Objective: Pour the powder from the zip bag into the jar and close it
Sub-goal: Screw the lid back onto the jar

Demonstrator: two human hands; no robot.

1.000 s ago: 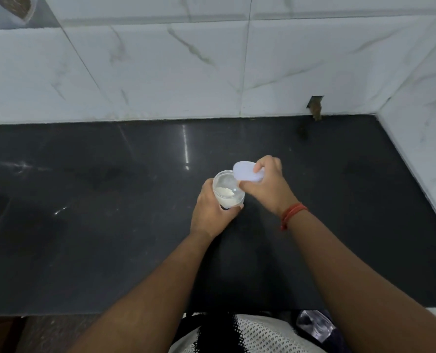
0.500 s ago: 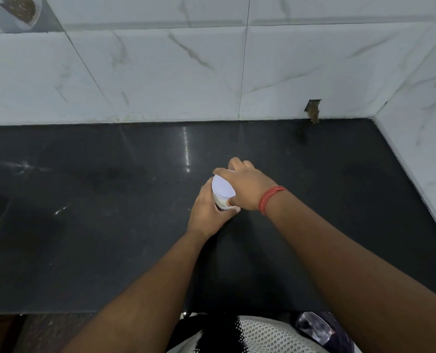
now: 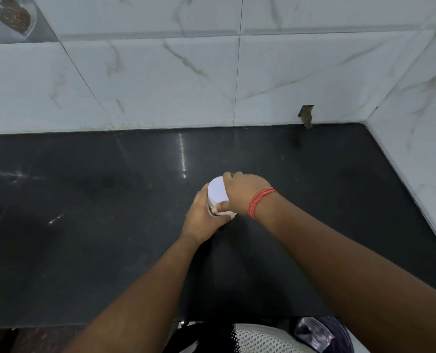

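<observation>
Step in hand: closing. My round white plastic lid [image 3: 218,190] sits on top of the small clear jar [image 3: 220,212], so I judge the pouring is done and I am seating or turning the lid.
Jar's place: centre of the frame, standing on the dark polished stone counter [image 3: 84,225], well apart from the white marble-look wall tiles [image 3: 161,80] along the top.
Left hand: my left hand [image 3: 203,216] wraps the jar's body from the left, fingers clamped around it to hold it steady; most of the jar is hidden behind them.
Right hand: my right hand [image 3: 240,196], red thread band [image 3: 259,201] on the wrist, comes over from the right, fingers and thumb closed on the lid's rim.
Powder: not visible now, the lid covers the mouth.
Zip bag: a crumpled clear plastic thing [image 3: 311,332] shows at the lower right edge, near my body; I cannot tell whether it is the bag.
Next move: I judge it calls for twisting the lid with the right hand while the left keeps the jar from spinning, until it feels snug.
Whether the lid is fully seated: I cannot tell.
</observation>
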